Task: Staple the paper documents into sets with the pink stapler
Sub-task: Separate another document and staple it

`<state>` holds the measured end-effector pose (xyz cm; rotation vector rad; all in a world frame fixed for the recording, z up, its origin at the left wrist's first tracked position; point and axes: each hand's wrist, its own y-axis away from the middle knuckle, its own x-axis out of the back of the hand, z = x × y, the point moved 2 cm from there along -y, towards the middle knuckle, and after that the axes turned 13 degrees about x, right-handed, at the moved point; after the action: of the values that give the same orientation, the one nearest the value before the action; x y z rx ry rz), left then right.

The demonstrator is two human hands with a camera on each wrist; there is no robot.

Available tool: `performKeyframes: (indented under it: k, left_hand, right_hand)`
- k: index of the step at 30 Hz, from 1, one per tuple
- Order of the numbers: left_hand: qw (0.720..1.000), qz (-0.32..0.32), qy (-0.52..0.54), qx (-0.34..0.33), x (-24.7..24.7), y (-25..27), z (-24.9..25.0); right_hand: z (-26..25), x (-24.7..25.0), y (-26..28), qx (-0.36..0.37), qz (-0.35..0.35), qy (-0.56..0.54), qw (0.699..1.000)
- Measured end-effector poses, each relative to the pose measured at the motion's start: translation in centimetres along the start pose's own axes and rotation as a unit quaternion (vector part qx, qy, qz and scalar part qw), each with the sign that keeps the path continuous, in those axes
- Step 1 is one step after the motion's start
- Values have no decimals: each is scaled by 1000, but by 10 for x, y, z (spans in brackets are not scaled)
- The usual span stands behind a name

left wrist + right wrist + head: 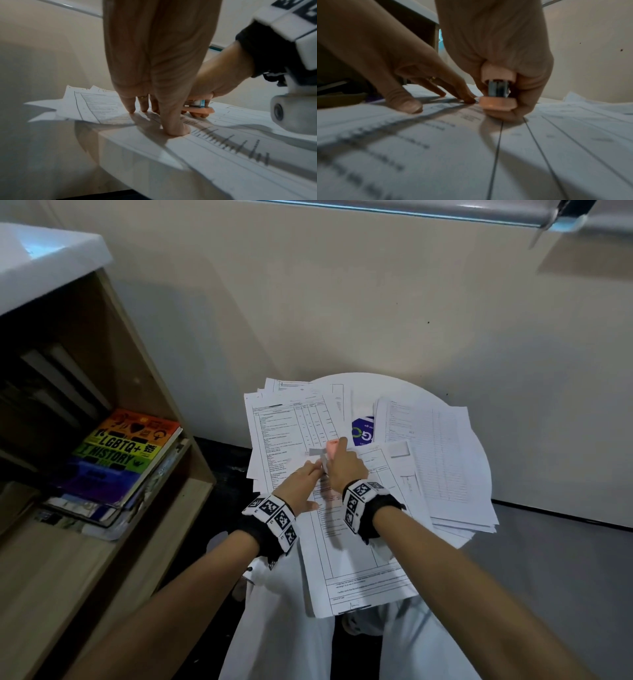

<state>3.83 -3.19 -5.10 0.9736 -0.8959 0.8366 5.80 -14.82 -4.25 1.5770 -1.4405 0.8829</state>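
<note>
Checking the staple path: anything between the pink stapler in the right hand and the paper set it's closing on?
Nothing visible. The right hand grips the pink stapler directly on the top paper set. The left hand fingers press the sheet just beside it, close to the stapler but not under it.

- Pink stapler (498,93): small, pale pink body with a metal magazine visible between top and base; it sits at the upper left corner of the front set, near the middle of the table (424,395).
- Front set of papers (356,559): printed white forms with ruled tables, overhanging the table's near edge.
- Further papers: loose stacks at the left edge (287,426) and right edge (442,453), fanned and overlapping.
</note>
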Motion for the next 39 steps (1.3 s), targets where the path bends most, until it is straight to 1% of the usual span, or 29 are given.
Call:
performKeyframes:
  k: [3,5,7,10,14,19,22,24,26,29,32,34,37,39]
  left_hand:
    - [1000,7,-5,-7,1,0,1]
    - [1000,9,-8,-9,2,0,2]
    - [1000,3,-12,-6,1,-1,2]
    - [1000,-3,-9,-2,0,-2,0]
    - [1000,-8,-13,0,0,-2,-1]
    - [1000,-18,-15,6,2,-2,1]
    - [1000,-21,-16,13,2,-4,-1]
    - [999,-8,-30,27,1,-5,1]
    - [996,20,-63,57,-2,-4,7]
    - [987,56,-100,111,-8,-5,24]
    - [982,72,-89,148,-13,-13,48]
    - [988,61,-51,130,-16,-19,63]
    - [997,18,-20,66,-20,-23,77]
    - [998,10,-28,61,-20,-25,77]
  right_hand:
    - [1,-2,4,42,14,38,998]
    - [2,-1,4,65,7,69,996]
    - [2,1,-1,50,-2,65,997]
    - [1,4,-7,18,-6,30,999]
    - [3,0,-6,55,7,43,998]
    - [5,9,-9,14,-15,-19,1000]
    - [11,15,-5,1,-4,-73,997]
    - [16,21,0,13,6,-78,997]
    - [29,28,8,7,13,-70,997]
    - [57,41,24,-37,24,-81,996]
    - [82,50,39,-74,12,-63,995]
    - [89,51,44,-75,3,-59,995]
    - [90,52,46,-67,-5,-53,996]
    - [88,52,43,-70,-11,-47,996]
